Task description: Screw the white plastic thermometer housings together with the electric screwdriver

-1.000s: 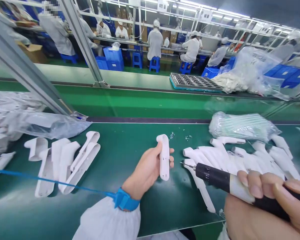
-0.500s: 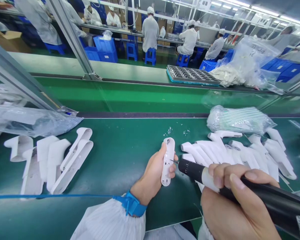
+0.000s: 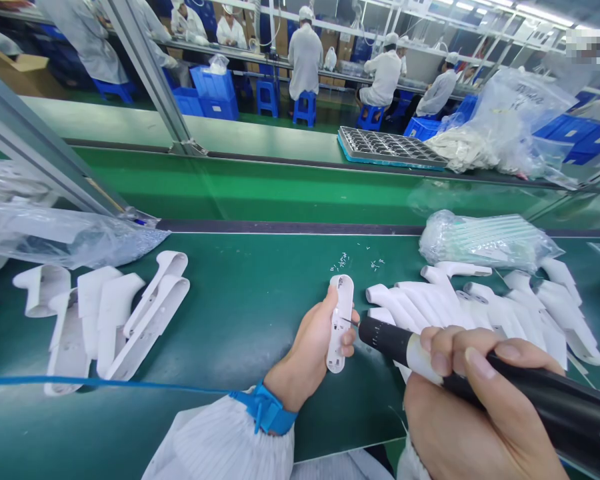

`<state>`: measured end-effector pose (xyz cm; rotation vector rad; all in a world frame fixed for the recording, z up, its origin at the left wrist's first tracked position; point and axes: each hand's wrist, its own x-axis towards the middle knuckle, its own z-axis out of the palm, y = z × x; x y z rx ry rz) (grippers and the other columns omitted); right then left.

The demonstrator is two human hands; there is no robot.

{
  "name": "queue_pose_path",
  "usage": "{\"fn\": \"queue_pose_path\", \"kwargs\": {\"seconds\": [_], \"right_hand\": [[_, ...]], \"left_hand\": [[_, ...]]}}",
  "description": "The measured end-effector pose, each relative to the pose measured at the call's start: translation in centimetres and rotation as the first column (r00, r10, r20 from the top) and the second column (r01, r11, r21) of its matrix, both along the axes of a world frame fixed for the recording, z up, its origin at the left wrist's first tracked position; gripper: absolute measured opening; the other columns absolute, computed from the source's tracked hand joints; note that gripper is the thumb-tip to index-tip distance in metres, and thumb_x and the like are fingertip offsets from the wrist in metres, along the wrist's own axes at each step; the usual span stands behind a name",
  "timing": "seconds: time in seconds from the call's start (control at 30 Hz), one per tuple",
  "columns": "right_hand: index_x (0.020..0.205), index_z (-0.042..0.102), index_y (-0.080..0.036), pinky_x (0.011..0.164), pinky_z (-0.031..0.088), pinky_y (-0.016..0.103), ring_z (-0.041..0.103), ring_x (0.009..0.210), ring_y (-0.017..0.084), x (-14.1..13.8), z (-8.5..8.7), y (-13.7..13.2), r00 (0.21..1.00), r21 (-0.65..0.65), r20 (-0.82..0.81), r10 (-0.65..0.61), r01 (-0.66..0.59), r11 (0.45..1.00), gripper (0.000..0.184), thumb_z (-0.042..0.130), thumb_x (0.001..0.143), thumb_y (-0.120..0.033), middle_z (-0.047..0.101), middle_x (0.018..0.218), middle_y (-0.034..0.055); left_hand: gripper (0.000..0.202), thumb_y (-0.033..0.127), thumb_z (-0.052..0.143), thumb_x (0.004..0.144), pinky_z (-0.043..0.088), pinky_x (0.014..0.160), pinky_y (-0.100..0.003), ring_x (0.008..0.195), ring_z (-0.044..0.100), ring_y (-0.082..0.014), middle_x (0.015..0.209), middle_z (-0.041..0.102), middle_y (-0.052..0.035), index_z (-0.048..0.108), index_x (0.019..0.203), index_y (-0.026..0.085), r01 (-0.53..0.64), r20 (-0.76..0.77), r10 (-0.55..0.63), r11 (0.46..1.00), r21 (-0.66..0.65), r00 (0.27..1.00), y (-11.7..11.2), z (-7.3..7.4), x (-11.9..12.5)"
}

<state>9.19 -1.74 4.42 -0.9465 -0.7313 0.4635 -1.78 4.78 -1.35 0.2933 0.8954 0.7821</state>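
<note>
- Above the green table (image 3: 230, 300), the left hand (image 3: 309, 343) holds a narrow white part (image 3: 337, 343); the thumb lies along one side and the fingers come around to the other, so the part is pinched between them.
- On this white part, which is turned with its hollow side up, some small dark marks or openings can be seen (they are too small to describe well).
- From the right side comes the right hand (image 3: 480, 400), its fingers closed around a black and white screwdriver (image 3: 386, 337).
- At the white part, the thin tip of the screwdriver lies over the right edge, about halfway along; whether it touches, I cannot tell.
- Around the left wrist is a blue strap (image 3: 273, 412), and from it a blue cord (image 3: 130, 383) goes to the left.
- Behind the white part, small pale pieces (image 3: 343, 260) are scattered.
- To the right, white handle shells (image 3: 416, 299) lie close together, and behind them rests a clear bag (image 3: 485, 241) with pale green sticks.
- To the left lies a smaller group of white shells (image 3: 96, 307), several with the hollow side showing.
</note>
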Motion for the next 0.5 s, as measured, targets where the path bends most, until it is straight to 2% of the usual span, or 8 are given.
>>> {"fn": "queue_pose_path", "kwargs": {"seconds": [0.17, 0.3, 0.5], "right_hand": [[0.096, 0.054, -0.026, 0.065, 0.053, 0.038, 0.053, 0.06, 0.015, -0.8, -0.5, -0.3, 0.994, 0.037, 0.104, 0.028, -0.032, 0.999, 0.026, 0.066, 0.081, -0.007, 0.056, 0.07, -0.004], [0.098, 0.054, -0.023, 0.063, 0.052, 0.033, 0.055, 0.061, 0.013, -1.4, -1.0, -0.4, 0.983, 0.118, 0.178, 0.048, -0.07, 0.99, 0.031, 0.061, 0.079, 0.001, 0.057, 0.072, -0.0042], [0.095, 0.052, -0.021, 0.06, 0.05, 0.032, 0.052, 0.055, 0.012, -1.3, -1.2, 0.3, 0.994, 0.173, 0.101, 0.031, -0.048, 0.984, 0.024, 0.059, 0.083, -0.001, 0.056, 0.067, -0.005]], "left_hand": [[0.057, 0.068, 0.074, 0.087, 0.026, 0.044, -0.016, 0.049, 0.034, -0.0022, 0.073, 0.052, 0.003, 0.055, 0.086, 0.015, -0.017, -0.009, 0.018, 0.998, 0.065, 1.0, -0.4, -0.6, 0.2], [0.063, 0.073, 0.078, 0.08, 0.022, 0.046, -0.016, 0.05, 0.03, -0.0012, 0.072, 0.048, 0.0047, 0.052, 0.086, 0.016, -0.005, -0.003, 0.005, 0.998, 0.055, 1.0, -0.6, -0.8, 0.1], [0.065, 0.073, 0.08, 0.077, 0.019, 0.049, -0.017, 0.052, 0.029, -0.001, 0.076, 0.048, 0.0045, 0.049, 0.089, 0.017, 0.055, -0.012, -0.054, 0.996, 0.07, 0.998, -0.6, -0.9, 0.2]]}}
